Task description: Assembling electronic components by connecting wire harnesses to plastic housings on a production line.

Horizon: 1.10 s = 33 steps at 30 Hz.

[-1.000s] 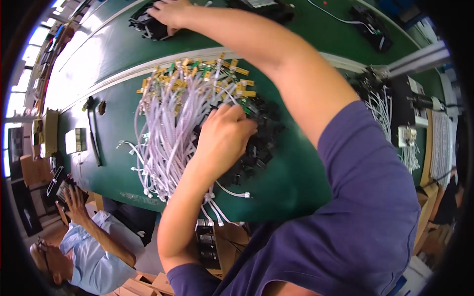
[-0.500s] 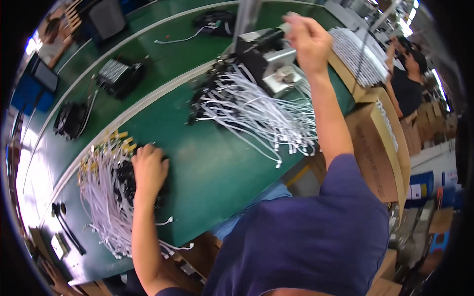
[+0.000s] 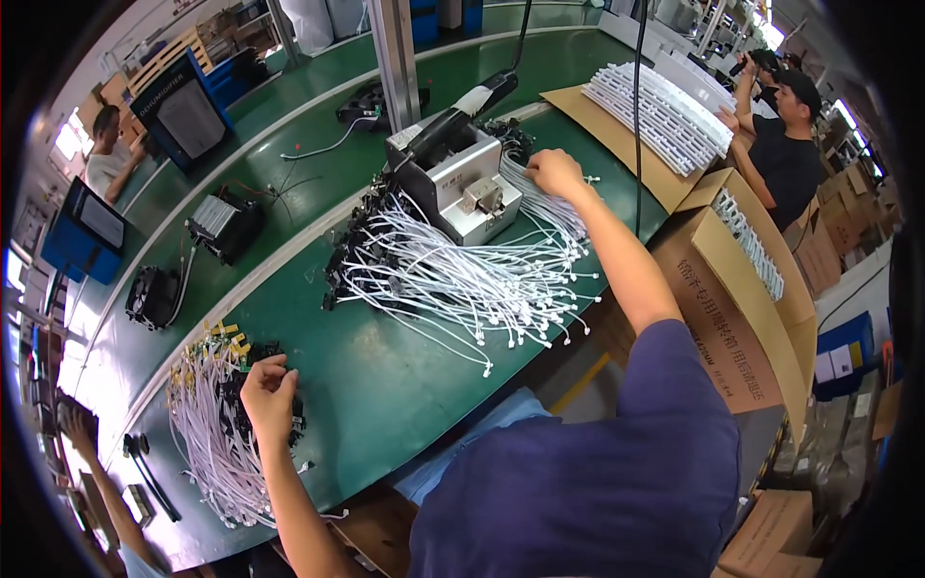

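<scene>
My left hand (image 3: 269, 397) is at the right side of a heap of pale cables (image 3: 214, 453) with yellow ends and black connectors. Its thumb and fingers are pinched together; whatever they hold is hidden. Across the bench, my right hand (image 3: 557, 175) touches a bundle of grey-white cables (image 3: 562, 214), its fingers closed on something I cannot make out. Beside it stands a silver metal fixture (image 3: 464, 193) with a black-handled tool (image 3: 466, 114) lying over its top. A large pile of white cables (image 3: 453, 275) with black connectors spreads in front of the fixture.
An open cardboard box (image 3: 723, 308) stands at the right bench edge, with stacked white strips (image 3: 660, 114) on cardboard behind it. A metal post (image 3: 393, 67) and a hanging black cord (image 3: 638, 125) rise nearby. Another person's arm (image 3: 114, 501) reaches in at lower left.
The view has shifted. My right hand has come down from above the fixture to the cables beside it. My left hand's fingers have drawn from spread over the black connectors into a pinch.
</scene>
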Motion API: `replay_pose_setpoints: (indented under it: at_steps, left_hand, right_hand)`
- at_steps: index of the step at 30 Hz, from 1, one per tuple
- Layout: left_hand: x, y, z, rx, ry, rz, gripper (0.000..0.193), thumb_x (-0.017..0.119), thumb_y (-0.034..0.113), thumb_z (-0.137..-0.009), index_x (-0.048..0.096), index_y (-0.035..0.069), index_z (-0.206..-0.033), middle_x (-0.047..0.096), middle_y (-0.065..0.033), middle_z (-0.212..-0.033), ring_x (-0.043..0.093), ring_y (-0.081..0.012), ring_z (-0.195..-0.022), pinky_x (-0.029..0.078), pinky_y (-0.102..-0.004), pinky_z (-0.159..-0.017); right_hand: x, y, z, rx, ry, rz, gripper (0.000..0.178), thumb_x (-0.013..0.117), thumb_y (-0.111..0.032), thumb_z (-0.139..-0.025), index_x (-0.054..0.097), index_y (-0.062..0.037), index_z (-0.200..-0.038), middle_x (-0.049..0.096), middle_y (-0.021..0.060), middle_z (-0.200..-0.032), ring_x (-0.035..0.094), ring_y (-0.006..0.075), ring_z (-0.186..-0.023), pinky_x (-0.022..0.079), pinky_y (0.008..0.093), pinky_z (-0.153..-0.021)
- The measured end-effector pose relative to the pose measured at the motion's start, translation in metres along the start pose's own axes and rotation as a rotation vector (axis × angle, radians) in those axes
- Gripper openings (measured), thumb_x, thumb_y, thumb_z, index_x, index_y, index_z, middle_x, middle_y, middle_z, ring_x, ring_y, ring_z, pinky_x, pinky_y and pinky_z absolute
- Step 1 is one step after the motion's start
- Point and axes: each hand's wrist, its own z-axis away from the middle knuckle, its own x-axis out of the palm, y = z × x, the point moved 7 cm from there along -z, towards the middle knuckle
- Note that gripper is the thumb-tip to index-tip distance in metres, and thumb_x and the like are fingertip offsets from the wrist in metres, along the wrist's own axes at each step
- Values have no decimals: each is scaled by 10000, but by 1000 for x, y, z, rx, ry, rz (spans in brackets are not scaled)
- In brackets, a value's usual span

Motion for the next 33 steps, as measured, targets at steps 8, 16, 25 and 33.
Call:
replay_pose_setpoints:
  at_steps: [8,16,25,33]
  left_hand:
    - [24,4,17,-224,-34,199,205,693,-29,-787,663,-64,-987,663,-79,-821,621,-132,-653,473,-222,-572]
    - [53,7,22,-305,-71,522,304,688,-65,-787,614,-92,-1081,666,-125,-916,680,-212,-805,578,-321,-788]
    - [79,87,48,208,183,248,431,609,-93,-849,502,-42,-1263,600,-166,-1197,655,-209,-963,538,-299,-836]
    - [124,105,99,-272,-90,600,675,529,-82,-880,186,29,-1450,567,-196,-1153,631,-171,-669,542,-245,-551]
  right_hand:
    - [-45,5,-14,-99,118,279,210,562,-230,-825,728,-109,-870,695,142,-831,657,371,-771,523,459,-670]
    - [-53,17,-26,-234,30,-545,267,678,-256,-785,719,-24,-911,713,99,-806,643,197,-702,493,319,-676]
    - [-115,-119,111,-160,129,-1442,154,588,-130,-904,593,18,-861,517,3,-565,469,92,-457,363,242,-450]
    - [4,-252,265,-361,-467,-1607,126,587,-66,-930,636,18,-1012,628,40,-787,571,77,-650,485,238,-576]
